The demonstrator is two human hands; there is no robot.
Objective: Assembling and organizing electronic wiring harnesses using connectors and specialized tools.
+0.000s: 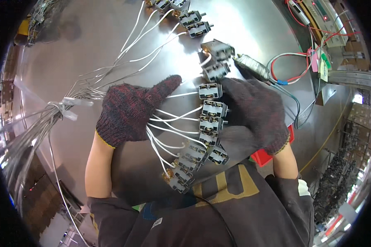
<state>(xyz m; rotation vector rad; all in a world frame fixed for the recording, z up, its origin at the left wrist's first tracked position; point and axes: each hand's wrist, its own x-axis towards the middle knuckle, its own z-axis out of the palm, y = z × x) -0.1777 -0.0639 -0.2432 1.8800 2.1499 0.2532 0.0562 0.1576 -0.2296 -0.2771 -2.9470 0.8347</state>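
Note:
Both my hands wear dark knitted gloves. My left hand (130,109) is closed around a fan of white wires (169,119), its thumb stretched toward the upper right. These wires run to a column of small boxy grey-and-black parts with metal shafts (212,109), which curves down toward my lap. My right hand (257,111) sits against the right side of that column. Its fingertips are partly hidden behind the parts and blurred, so its hold is unclear. Just above it, a blurred grey part (217,50) sits by the tip of a tape-wrapped tool (253,68).
More such parts (198,29) lie on the metal table (86,45) at the top, with white wires trailing left. A tied wire bundle (55,109) hangs over the left edge. Red and white cables (288,57) lead to an instrument box (323,18). A red container (261,157) is beneath my right wrist.

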